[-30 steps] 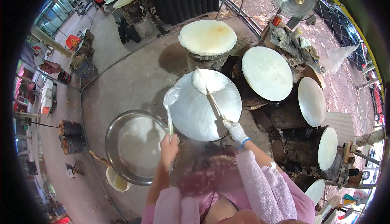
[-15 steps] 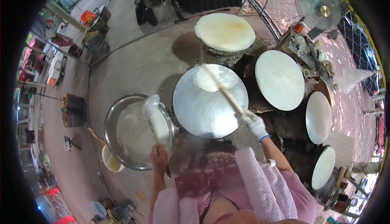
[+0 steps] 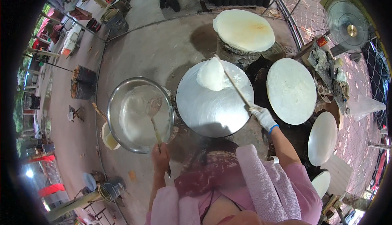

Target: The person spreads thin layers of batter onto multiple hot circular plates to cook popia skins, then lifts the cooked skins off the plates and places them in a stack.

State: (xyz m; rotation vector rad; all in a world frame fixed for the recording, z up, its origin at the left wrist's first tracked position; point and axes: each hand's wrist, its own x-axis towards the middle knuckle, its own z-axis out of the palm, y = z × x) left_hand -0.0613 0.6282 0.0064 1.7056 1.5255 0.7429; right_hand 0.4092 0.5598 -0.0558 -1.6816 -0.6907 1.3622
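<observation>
My left hand [image 3: 161,155] is closed round the handle of a long ladle [image 3: 157,129]. The ladle's bowl is over the white batter [image 3: 141,117] in a wide steel basin [image 3: 115,136]. In a white glove with a blue cuff, my right hand [image 3: 263,118] grips a long wooden stick [image 3: 236,86]. That stick slants up and left across a round metal griddle [image 3: 196,106], and its far end lies by a white patch of batter [image 3: 211,76]. What the stick's tip carries underneath is hard to make out.
More round griddles stand around: one with a pale sheet [image 3: 245,31] behind, another pale round [image 3: 291,91] at right, and a metal disc [image 3: 322,138] nearer. A fan [image 3: 348,24] stands at far right. A small bucket [image 3: 109,137] sits beside the basin.
The ladle's bowl has come down into the basin from a raised, tilted pose. On the griddle the stick has shifted, and the batter patch has a different shape. The whole view has turned slightly.
</observation>
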